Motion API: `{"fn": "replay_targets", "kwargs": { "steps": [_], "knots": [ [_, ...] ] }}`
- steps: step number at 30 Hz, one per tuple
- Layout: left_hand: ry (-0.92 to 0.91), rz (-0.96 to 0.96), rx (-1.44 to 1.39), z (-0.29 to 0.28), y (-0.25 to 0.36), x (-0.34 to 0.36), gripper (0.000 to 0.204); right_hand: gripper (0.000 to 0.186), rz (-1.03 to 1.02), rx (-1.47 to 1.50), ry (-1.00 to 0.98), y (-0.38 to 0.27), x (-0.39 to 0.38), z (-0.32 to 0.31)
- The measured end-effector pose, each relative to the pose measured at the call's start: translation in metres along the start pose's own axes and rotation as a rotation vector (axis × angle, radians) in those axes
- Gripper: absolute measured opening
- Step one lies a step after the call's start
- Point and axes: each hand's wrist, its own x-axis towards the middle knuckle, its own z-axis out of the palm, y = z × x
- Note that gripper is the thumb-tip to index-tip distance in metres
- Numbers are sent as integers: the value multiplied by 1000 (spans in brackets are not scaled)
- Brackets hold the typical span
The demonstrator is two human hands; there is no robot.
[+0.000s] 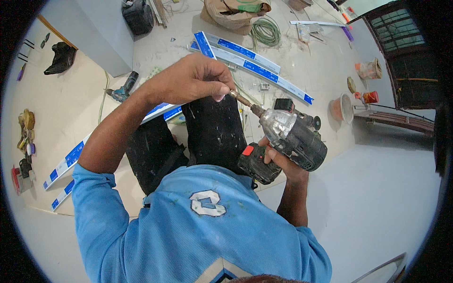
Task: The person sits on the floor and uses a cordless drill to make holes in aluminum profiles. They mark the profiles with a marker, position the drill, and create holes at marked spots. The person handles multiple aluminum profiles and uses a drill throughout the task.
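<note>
Above black trousers (214,129): power driver (295,134), gripped by wrapped right fingers (279,160); bit (244,99), pinched near its tip by closed left fingers (218,88), which could be wrenched if the driver were accidentally started.

Pale floor (325,75), whitish wall (106,33), dark barred window (398,29)

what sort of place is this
Likely a room under renovation: the right hand grips a power drill, and long blue-marked strips and a green coil lie on the floor.
</note>
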Motion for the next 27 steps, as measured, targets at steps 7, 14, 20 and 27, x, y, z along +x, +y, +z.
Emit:
{"fn": "replay_targets", "kwargs": {
  "steps": [7, 14, 20, 27],
  "knots": [
    [63, -26, -410, 19, -19, 1, 22, 44, 42, -25, 177, 6, 1, 7],
    [279, 16, -1159, 79, -46, -16, 21, 54, 22, -337, 215, 18, -10, 6],
    [403, 55, -1157, 122, -28, -24, 23, 64, 133, -136, -180, -17, 3, 13],
    [543, 145, 819, 53, -12, -51, 81, 55, -37, -547, -143, -11, -6, -1]
  ]
}}
